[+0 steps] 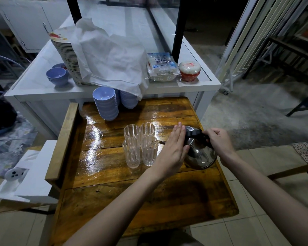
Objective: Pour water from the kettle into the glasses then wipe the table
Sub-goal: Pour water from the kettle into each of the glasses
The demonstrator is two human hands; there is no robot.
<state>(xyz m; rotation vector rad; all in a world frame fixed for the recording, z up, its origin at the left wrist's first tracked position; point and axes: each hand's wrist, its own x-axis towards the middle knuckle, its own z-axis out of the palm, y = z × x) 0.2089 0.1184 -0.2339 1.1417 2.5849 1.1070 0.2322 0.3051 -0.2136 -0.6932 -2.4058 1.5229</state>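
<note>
A steel kettle (201,157) with a black handle is tilted to the left over the wooden table (114,183). Its spout reaches the rim of the near right glass (149,151), and a thin stream runs into it. Several clear ribbed glasses (132,139) stand bunched together left of the kettle. My right hand (219,141) grips the black handle from the right. My left hand (174,148) lies flat, fingers straight, against the kettle's lid and left side. The kettle's lid is mostly hidden behind that hand.
Stacks of blue bowls (106,103) stand at the table's far edge. Behind is a white counter (199,86) with stacked plates (68,59) under a white cloth (112,57), a plastic packet and a red-lidded tub (189,71). A white box (30,174) sits left of the table.
</note>
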